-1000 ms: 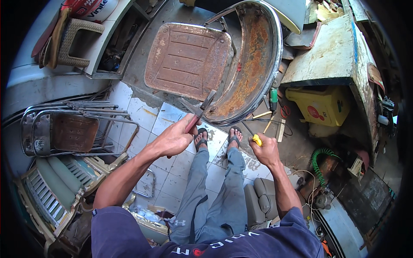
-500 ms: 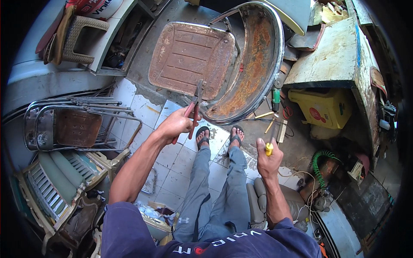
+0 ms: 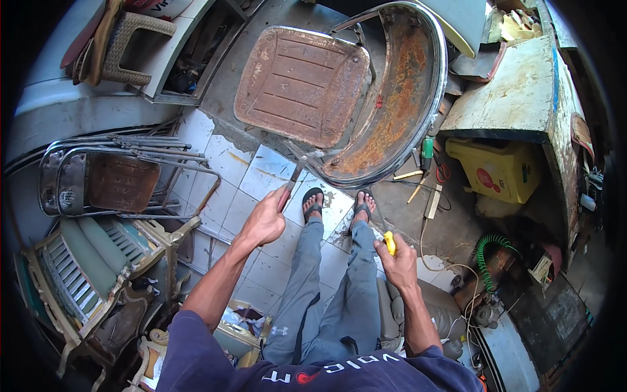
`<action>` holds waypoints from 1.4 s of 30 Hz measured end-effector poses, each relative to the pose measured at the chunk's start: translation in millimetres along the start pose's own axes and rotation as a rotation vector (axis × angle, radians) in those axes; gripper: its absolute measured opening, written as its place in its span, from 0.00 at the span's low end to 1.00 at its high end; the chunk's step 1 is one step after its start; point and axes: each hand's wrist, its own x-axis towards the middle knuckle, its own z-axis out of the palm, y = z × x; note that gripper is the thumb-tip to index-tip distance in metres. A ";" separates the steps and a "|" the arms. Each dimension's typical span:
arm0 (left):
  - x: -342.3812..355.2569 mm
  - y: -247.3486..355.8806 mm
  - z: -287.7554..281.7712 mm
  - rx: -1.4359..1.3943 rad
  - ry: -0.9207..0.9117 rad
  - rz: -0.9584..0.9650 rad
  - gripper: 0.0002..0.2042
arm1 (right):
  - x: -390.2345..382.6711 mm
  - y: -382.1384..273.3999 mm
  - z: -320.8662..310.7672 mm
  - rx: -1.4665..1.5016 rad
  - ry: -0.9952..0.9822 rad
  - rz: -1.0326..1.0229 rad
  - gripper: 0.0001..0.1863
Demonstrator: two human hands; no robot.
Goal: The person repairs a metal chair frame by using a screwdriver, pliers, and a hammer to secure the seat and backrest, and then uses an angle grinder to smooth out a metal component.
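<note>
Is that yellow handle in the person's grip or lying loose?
In the grip: the right hand is curled around the yellow handle, whose end pokes out of the fist.

The left grip holds red-handled pliers; the right grip holds a yellow-handled tool. Beyond the sandalled feet, a rusty brown chair seat sits beside a curved, rust-stained metal piece.

Floor, white tile and grey concrete | rusty metal chair | green power tool | red-handled tool | wood strip
</note>
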 end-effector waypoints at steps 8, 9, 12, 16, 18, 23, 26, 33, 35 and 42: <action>25.5 24.9 -33.0 0.634 0.159 0.542 0.31 | 1.9 -9.5 23.4 -0.064 -0.115 0.010 0.18; 27.5 28.6 -34.8 0.722 0.153 0.552 0.28 | 3.8 -12.4 23.3 -0.064 -0.114 0.013 0.18; 37.1 35.0 -37.5 0.845 0.145 0.600 0.24 | 10.0 -18.4 23.9 -0.054 -0.122 0.057 0.18; 60.5 32.1 -46.4 0.914 0.168 0.796 0.22 | 14.9 -15.4 29.2 -0.061 -0.108 0.085 0.17; 66.0 32.3 -50.3 0.925 0.104 0.781 0.20 | 16.8 -18.2 33.8 -0.044 -0.062 0.050 0.17; 74.2 38.2 -49.7 0.763 -0.108 0.615 0.18 | 12.7 -16.0 47.2 0.039 -0.037 0.065 0.18; 71.8 40.9 -56.0 0.775 -0.136 0.628 0.20 | 7.9 -19.1 55.2 0.090 -0.060 0.078 0.18; 63.1 63.3 -60.9 0.866 -0.220 0.511 0.22 | 14.1 5.8 64.3 0.289 -0.050 0.070 0.19; 53.1 76.7 -68.6 0.926 -0.225 0.487 0.22 | 19.9 3.6 62.1 0.474 -0.112 0.052 0.18; 40.4 80.9 -56.5 1.019 -0.200 0.334 0.22 | 37.9 15.4 71.7 0.572 -0.184 -0.117 0.22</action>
